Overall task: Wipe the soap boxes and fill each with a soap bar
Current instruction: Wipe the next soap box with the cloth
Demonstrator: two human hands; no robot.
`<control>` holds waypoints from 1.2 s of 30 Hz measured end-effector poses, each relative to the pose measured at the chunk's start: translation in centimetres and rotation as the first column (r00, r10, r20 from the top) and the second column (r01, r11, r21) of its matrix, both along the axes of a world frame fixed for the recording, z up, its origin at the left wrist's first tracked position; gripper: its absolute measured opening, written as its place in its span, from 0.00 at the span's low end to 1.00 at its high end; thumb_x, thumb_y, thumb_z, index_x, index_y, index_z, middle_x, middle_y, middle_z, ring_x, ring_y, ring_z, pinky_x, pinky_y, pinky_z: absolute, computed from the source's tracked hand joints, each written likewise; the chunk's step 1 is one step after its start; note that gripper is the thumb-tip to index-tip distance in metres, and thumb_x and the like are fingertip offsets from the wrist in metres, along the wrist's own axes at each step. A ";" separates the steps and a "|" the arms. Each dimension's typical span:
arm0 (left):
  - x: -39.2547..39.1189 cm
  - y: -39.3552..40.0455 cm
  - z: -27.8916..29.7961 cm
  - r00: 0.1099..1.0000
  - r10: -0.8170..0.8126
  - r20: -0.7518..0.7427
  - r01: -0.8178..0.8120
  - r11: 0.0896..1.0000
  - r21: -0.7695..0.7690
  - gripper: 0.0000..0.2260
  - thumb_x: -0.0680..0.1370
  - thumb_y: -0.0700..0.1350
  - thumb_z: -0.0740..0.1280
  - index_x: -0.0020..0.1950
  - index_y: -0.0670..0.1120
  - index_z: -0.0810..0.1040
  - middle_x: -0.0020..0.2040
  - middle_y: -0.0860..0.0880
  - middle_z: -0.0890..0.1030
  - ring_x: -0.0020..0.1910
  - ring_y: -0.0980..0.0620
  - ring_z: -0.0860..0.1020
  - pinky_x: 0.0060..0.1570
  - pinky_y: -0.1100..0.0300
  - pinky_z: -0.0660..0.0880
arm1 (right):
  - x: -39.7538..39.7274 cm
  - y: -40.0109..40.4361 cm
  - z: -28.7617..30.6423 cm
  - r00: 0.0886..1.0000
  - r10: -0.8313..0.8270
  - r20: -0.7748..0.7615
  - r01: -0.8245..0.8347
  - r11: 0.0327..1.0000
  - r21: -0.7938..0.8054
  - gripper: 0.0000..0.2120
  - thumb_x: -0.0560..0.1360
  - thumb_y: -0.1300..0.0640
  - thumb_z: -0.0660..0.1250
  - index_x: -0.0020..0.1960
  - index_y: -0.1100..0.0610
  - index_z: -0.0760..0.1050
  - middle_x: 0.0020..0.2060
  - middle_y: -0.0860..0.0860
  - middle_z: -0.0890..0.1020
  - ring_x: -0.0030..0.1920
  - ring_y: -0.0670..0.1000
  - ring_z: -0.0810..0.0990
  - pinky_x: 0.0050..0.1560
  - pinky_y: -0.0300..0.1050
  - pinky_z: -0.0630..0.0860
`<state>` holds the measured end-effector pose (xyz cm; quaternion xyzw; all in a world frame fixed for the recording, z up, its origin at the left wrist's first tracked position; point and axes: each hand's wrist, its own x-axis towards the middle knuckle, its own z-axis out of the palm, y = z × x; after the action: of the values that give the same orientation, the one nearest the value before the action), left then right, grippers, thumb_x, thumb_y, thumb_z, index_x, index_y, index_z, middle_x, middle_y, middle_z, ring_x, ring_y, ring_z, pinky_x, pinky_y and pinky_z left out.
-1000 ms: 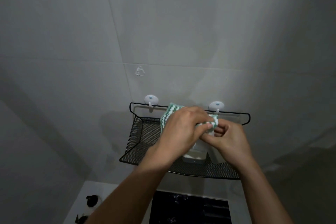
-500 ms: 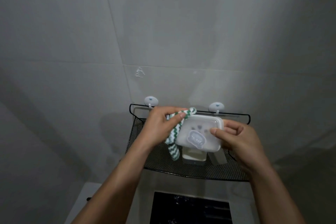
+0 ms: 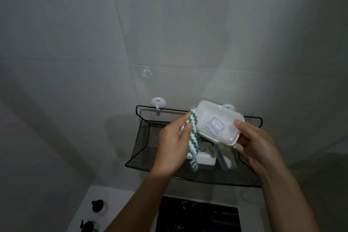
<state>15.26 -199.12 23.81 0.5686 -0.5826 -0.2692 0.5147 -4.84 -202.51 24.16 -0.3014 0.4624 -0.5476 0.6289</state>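
Above mesh shelf (image 3: 143,149): translucent soap box (image 3: 218,124) closed, tilted, embossed lid.

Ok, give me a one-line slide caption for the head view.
Left hand holds a green-striped cloth against a closed soap box gripped by the right hand, above a black mesh shelf.

no text you could read: the raised emblem on the lid of the soap box (image 3: 218,123) stays too blurred.

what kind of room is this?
Likely a bathroom: tiled wall, a black mesh shelf hung on suction hooks, and a soap box being wiped with a cloth.
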 end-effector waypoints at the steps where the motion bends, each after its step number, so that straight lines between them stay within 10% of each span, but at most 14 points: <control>1: 0.3 -0.5 0.4 1.000 -0.014 0.004 0.014 1.000 0.002 0.15 0.82 0.42 0.63 0.68 0.49 0.78 0.59 0.53 0.83 0.57 0.60 0.80 0.59 0.59 0.77 | 0.0 0.0 0.0 1.000 0.006 0.003 -0.006 1.000 0.002 0.17 0.62 0.57 0.75 0.49 0.63 0.81 0.42 0.60 0.87 0.40 0.55 0.88 0.34 0.47 0.84; 8: 2.1 -4.0 3.2 0.993 -0.112 -0.029 0.114 0.991 0.069 0.13 0.81 0.44 0.65 0.64 0.49 0.81 0.59 0.54 0.83 0.55 0.62 0.81 0.54 0.65 0.77 | 1.4 0.5 -0.1 0.997 0.063 0.044 -0.065 0.997 0.029 0.09 0.62 0.58 0.75 0.40 0.60 0.85 0.42 0.59 0.87 0.39 0.54 0.88 0.33 0.47 0.83; 16: -3.2 -1.1 -0.3 0.962 0.243 -0.122 -0.248 0.968 -0.028 0.15 0.81 0.45 0.65 0.68 0.49 0.77 0.59 0.50 0.83 0.55 0.54 0.81 0.57 0.54 0.78 | 2.6 0.5 -0.3 0.991 -0.097 0.097 0.093 0.994 0.052 0.01 0.75 0.65 0.71 0.45 0.61 0.79 0.39 0.57 0.87 0.39 0.53 0.88 0.33 0.45 0.83; 25: -5.4 -0.1 -2.0 0.933 0.238 -0.271 -0.244 0.970 0.012 0.20 0.80 0.42 0.66 0.72 0.50 0.73 0.65 0.50 0.79 0.63 0.54 0.77 0.63 0.49 0.75 | 2.9 -0.1 -0.8 0.992 -0.057 0.109 0.051 0.997 0.057 0.12 0.75 0.67 0.69 0.57 0.58 0.79 0.48 0.58 0.87 0.43 0.52 0.88 0.35 0.45 0.83; 36: -0.3 -1.8 0.8 0.983 -0.087 -0.159 0.085 0.996 -0.020 0.17 0.78 0.37 0.68 0.64 0.51 0.81 0.58 0.57 0.82 0.56 0.65 0.79 0.57 0.66 0.76 | 0.4 0.3 0.5 0.971 0.239 -0.030 -0.231 0.960 0.157 0.23 0.63 0.53 0.76 0.55 0.63 0.80 0.49 0.61 0.87 0.46 0.57 0.88 0.38 0.46 0.84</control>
<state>14.93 -200.95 24.60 0.5161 -0.5650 -0.3321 0.5515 -4.44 -202.25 24.68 -0.3184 0.4790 -0.4246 0.6992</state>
